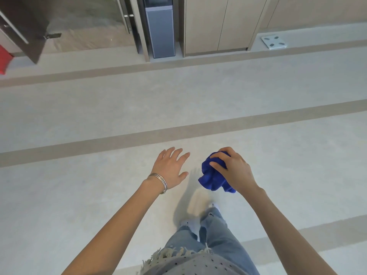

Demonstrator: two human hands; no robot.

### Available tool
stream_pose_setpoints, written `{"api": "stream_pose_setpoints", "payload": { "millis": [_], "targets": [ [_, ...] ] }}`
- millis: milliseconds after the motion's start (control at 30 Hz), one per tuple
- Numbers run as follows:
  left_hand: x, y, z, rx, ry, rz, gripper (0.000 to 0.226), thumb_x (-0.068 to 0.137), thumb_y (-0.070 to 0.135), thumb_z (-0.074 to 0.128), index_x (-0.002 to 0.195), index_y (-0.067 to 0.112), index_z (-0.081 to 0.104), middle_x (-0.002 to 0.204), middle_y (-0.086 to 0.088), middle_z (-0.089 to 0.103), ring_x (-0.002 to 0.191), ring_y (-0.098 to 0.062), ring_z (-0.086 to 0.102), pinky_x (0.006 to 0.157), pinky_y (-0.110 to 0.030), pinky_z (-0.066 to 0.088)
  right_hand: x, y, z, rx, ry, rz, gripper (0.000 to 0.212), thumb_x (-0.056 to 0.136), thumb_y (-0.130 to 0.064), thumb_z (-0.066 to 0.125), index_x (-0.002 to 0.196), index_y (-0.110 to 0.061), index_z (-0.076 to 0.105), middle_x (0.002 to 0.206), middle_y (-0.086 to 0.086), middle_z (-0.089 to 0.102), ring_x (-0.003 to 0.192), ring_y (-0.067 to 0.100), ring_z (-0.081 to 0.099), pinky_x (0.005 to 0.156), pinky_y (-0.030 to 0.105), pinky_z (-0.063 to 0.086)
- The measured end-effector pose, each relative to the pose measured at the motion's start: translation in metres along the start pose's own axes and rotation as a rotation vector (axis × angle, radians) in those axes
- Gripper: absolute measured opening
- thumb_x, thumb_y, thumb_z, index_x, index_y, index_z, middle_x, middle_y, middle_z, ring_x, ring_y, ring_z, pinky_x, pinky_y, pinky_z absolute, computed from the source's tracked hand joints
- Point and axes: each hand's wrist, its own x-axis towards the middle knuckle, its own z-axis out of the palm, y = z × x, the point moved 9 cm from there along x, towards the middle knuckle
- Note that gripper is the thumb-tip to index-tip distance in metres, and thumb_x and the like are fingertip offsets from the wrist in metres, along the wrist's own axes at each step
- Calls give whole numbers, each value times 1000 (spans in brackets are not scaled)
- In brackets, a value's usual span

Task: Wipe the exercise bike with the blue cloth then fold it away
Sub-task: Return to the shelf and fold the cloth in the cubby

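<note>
While R hand [234,171] balls blue cloth [212,177], half hidden, L hand [170,167] splays empty.

Only 1 view is given, from a camera worn on the person's head. It looks forward and steeply down, so the pale floor [99,108] with its darker bands fills most of the picture. Both forearms reach in from the bottom edge, close to the lens, with jeans [216,235] directly below. The far wall's cabinet doors [214,24] appear at the top, well away. The wide angle bends straight lines near the edges.
</note>
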Motion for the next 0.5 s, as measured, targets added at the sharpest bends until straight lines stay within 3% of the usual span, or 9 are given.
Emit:
{"api": "stream_pose_setpoints", "payload": {
  "millis": [233, 500],
  "targets": [
    [83, -10, -13, 4, -16, -20, 65, 92, 50, 38, 148, 28, 13, 156, -3, 16, 144, -28, 12, 118, -42, 13, 84, 27, -13, 11, -15, -36, 19, 93, -39, 49, 107, -32, 61, 121, -12, 49, 101, 16, 52, 72, 27, 42],
    [218, -12, -76, -4, 32, -57, 64, 93, 49, 39, 148, 26, 15, 156, -2, 16, 144, -28, 11, 118, -42, 12, 223, 67, -77, -8, -14, -64, 21, 93, -37, 49, 108, -29, 61, 121, -10, 49, 103, 18, 51, 76, 31, 46]
  ]
}}
